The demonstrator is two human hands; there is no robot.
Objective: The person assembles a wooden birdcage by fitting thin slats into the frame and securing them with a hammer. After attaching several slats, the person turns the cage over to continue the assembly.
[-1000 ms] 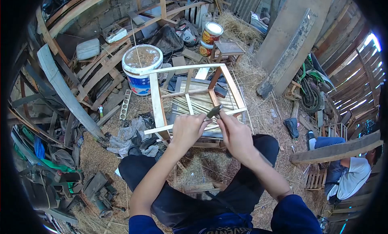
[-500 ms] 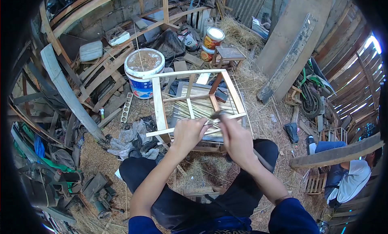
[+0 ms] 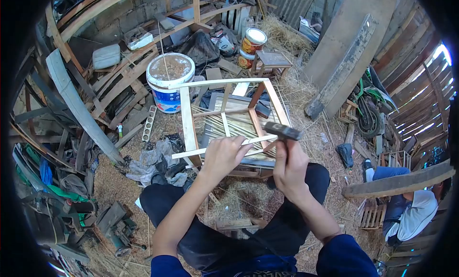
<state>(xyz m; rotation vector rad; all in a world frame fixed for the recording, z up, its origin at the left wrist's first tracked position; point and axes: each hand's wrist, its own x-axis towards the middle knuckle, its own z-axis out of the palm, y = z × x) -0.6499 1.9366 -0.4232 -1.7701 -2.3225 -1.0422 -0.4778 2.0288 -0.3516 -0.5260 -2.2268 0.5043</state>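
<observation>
Grey metal hammer (image 3: 284, 131) clamped in my right hand (image 3: 291, 167): misaiming could bruise my left hand (image 3: 222, 155), seemingly pinching pale wooden slat (image 3: 190, 154).

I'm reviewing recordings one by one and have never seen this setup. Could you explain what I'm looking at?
There is no machine here: a person works with two bare hands. Every picture comes from one camera worn on the head, looking forward and down. The right hand grips a hammer. The left hand is at the front rail of a light wooden frame; whether it pinches something small is hard to tell. Beneath the frame, thin sticks lie on a board. A plastic bucket stands beyond on the left, and another person is at the far right.
</observation>
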